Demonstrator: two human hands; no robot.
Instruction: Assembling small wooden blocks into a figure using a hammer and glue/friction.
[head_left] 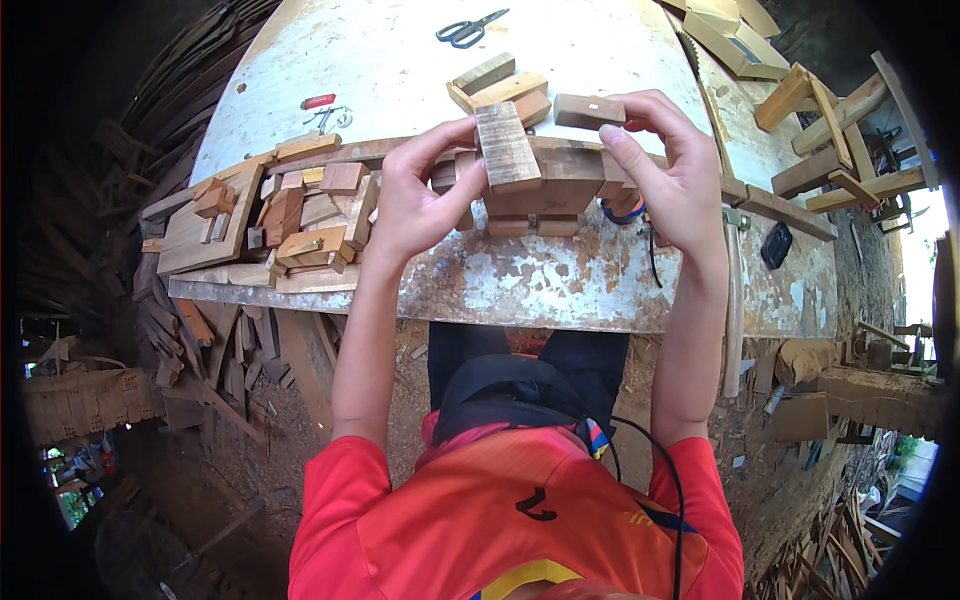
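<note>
My left hand (428, 190) grips a rough-faced wooden block (508, 150) between thumb and fingers, tilted above a row of blocks. On the other side, my right hand (672, 165) pinches a smaller wooden block (585, 109), with a small pale spot on its face. Between and beneath the hands stands a stack of reddish-brown wooden blocks (570, 185) near the table's front edge; part of it is hidden by the held block and my fingers. Just beyond lie several loose wooden blocks (510, 88).
Offcuts and small wooden pieces (320, 215) crowd the left of the worn white table (400, 75). Black scissors (470, 29) lie at the back, a red-handled item (319, 101) at left. A hammer (734, 300) hangs over the front edge near a black object (776, 245). A wooden frame (840, 130) stands right.
</note>
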